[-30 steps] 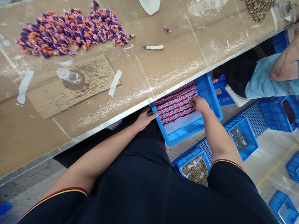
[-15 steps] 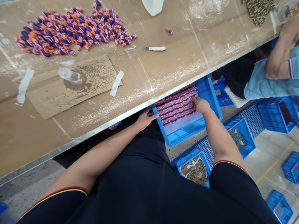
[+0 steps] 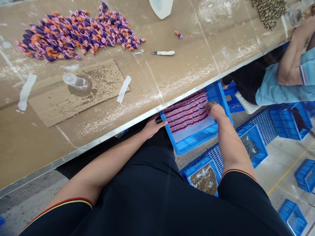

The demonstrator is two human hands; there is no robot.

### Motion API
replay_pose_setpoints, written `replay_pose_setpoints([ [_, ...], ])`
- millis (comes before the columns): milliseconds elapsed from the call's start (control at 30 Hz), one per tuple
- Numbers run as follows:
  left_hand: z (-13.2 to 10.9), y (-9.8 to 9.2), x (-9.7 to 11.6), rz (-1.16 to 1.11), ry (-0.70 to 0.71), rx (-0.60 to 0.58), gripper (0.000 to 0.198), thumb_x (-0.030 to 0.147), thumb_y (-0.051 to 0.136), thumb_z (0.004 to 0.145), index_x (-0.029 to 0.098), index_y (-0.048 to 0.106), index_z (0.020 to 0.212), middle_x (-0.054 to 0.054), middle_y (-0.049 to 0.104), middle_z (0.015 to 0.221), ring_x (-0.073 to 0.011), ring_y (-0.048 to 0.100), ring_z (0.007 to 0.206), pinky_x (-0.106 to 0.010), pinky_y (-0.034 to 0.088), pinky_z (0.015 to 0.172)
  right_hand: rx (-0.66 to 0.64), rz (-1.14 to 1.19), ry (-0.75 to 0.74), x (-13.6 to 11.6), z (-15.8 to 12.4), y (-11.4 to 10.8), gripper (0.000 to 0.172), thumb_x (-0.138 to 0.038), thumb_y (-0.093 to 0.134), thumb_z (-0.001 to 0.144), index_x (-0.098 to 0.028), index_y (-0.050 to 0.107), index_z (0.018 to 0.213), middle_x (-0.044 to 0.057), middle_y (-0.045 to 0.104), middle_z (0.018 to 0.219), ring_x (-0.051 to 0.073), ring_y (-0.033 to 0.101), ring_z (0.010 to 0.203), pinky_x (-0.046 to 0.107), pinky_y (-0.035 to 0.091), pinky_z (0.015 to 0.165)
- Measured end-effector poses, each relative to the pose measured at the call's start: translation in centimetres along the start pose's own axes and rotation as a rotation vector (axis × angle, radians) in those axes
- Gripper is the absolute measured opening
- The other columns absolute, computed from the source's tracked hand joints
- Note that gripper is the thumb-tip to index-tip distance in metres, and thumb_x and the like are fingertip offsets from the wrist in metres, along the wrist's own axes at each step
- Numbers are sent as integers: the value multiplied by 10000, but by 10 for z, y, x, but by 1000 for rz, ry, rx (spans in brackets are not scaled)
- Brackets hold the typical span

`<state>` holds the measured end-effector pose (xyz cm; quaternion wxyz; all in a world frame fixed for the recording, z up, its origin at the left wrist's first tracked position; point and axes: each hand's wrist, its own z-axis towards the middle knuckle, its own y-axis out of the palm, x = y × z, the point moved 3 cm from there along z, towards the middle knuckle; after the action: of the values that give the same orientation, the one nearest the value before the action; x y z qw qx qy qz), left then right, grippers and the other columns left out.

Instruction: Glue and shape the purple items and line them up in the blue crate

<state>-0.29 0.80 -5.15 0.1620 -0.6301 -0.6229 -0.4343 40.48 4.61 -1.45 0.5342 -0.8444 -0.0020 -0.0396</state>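
Blue plastic crate (image 3: 197, 136) below the metal table edge (image 3: 123, 129), packed with striped rows.
Purple-and-orange rows (image 3: 185, 111) (long axis 7 to 1 o'clock) lie at 9 o'clock from the nearer right hand (image 3: 214, 110), its fingers (image 3: 206, 105) narrow, tips on them; the left hand (image 3: 154, 126), fingers loosely apart, sits by the crate's rim (image 3: 169, 134).

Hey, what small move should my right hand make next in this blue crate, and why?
I'd probably nudge the nearest row straight with your right hand. Its fingers already rest on the purple-and-orange rows in the blue crate, and those rows look slightly uneven there. Straightening them first seems sensible, since the white sheet still shows bare on the near side.
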Motion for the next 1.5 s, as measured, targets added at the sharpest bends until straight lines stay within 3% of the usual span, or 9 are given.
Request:
replay_pose_setpoints([
  [167, 1, 0, -2, 0, -2, 3, 733, 394, 1003, 667, 242, 749, 1338, -105, 784, 1478, -380, 728, 1423, -593, 555, 1305, -47, -37, -38, -4, 2, 6, 330, -212, 646, 973, -202, 816, 1256, 184, 802, 1274, 328, 766, 1102, 368, 590, 860],
  [367, 0, 0, -2, 1, -2, 4, 733, 405, 1006, 673, 230, 740, 1332, -117, 776, 1493, -386, 725, 1428, -607, 545, 1314, -64, -39, -87, -19, 9, 11, 363, -215, 629, 991, -223, 809, 1306, 176, 786, 1362, 327, 756, 1176, 374, 591, 905],
  [600, 0, 0, 0, -3, -5, -2, 720, 384, 1000, 675, 221, 742, 1328, -129, 765, 1505, -385, 724, 1428, -598, 544, 1317, -116, -70, -65, -26, 14, 9, 287, -195, 610, 1014, -200, 826, 1204, 197, 797, 1297, 327, 766, 1134, 361, 567, 866],
  [833, 1, 0, -2, -26, 3, 3, 792, 419, 1032, 629, 228, 754, 1346, -123, 781, 1472, -400, 725, 1411, -615, 545, 1303, -142, -85, -72, -31, 11, 6, 361, -189, 654, 1004, -228, 792, 1335, 163, 790, 1336, 314, 760, 1172, 337, 567, 867],
  [1033, 1, 0, -2, -41, 8, -2, 889, 477, 1075, 566, 219, 764, 1358, -137, 781, 1457, -419, 713, 1413, -619, 540, 1292, -161, -91, -76, -34, 11, 6, 320, -200, 646, 1024, -208, 814, 1296, 177, 787, 1347, 315, 758, 1190, 340, 570, 889],
  [1500, 1, 1, 0, -58, -10, 16, 891, 445, 1082, 521, 215, 777, 1326, -135, 793, 1422, -417, 718, 1394, -619, 536, 1288, -160, -107, -69, -32, 11, 5, 269, -206, 639, 1007, -214, 847, 1176, 169, 801, 1260, 301, 768, 1095, 330, 555, 810],
])
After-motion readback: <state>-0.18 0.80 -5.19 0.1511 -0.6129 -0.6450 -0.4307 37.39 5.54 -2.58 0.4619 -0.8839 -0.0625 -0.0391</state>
